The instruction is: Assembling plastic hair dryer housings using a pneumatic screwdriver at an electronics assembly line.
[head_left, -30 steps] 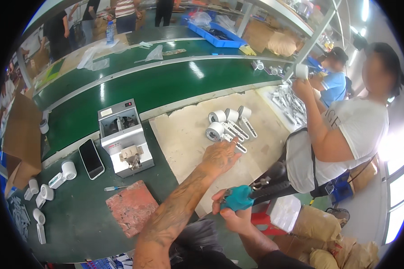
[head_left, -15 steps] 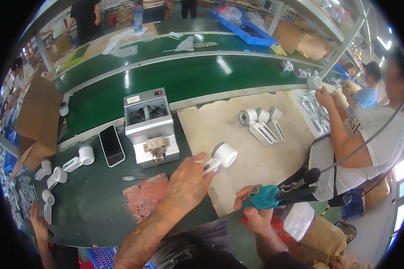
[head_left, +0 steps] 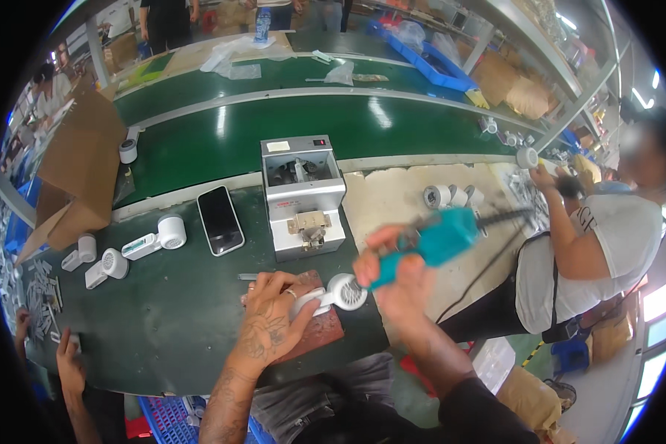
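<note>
Pressing a white part (head_left: 331, 296) onto a red mat (head_left: 314, 325) on the green counter (head_left: 170, 318), the left hand (head_left: 270, 325) grips it while the right hand (head_left: 396, 270) clasps a teal screwdriver (head_left: 433, 240) just above.

Worn on the head, left of a side-by-side fisheye pair, looking steeply down over a green workbench (head_left: 163, 325). Upright and unmirrored, with straight conveyor edges bowing toward a black circular rim. Closest at the bottom, where the left hand (head_left: 270, 325) and right hand (head_left: 392, 270) enter on forearms from the lower edge. Facing forward across the grey machine (head_left: 302, 194) to the green conveyor belt (head_left: 274, 140) and far shelving. Wide enough to catch a seated co-worker (head_left: 592, 244) at the right rim. Only one view, nothing shared.
</note>
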A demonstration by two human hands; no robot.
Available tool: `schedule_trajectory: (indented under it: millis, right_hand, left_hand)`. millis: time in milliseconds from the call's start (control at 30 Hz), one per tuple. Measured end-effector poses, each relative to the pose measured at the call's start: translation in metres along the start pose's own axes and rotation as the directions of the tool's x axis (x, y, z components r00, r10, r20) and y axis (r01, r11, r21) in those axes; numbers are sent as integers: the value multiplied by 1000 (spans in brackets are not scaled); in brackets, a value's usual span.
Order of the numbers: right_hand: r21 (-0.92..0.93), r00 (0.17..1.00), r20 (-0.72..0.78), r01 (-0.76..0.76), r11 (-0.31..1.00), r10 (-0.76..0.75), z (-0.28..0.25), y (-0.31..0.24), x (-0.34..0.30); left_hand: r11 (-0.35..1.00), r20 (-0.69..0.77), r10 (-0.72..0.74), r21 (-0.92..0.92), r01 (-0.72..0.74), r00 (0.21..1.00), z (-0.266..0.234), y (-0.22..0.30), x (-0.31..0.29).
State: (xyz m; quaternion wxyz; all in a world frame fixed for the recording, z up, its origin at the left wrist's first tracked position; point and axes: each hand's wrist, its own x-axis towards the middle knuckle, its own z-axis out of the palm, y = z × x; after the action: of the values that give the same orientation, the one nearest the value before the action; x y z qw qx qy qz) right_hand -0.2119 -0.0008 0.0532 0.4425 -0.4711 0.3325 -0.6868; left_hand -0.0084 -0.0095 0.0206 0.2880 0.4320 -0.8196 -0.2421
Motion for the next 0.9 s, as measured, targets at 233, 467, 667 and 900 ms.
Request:
schedule_trajectory:
  millis: [233, 467, 667, 900]
  right_hand:
    - [-99, 983, 95, 169, 981, -160, 26, 48, 64]
    - [-212, 981, 99, 186, 959, -169, 41, 60, 80]
    - [-227, 981, 122, 173, 958, -148, 33, 71, 71]
    - [-134, 979, 106, 185, 973, -172, 29, 44, 56]
  left_hand:
    - [989, -92, 149, 13, -148, 985, 17, -13, -9]
    - [990, -113, 140, 19, -138, 984, 18, -20, -8]
    - [989, -123, 146, 27, -144, 982, 22, -20, -7]
    - [988, -112, 152, 30, -150, 982, 18, -16, 0]
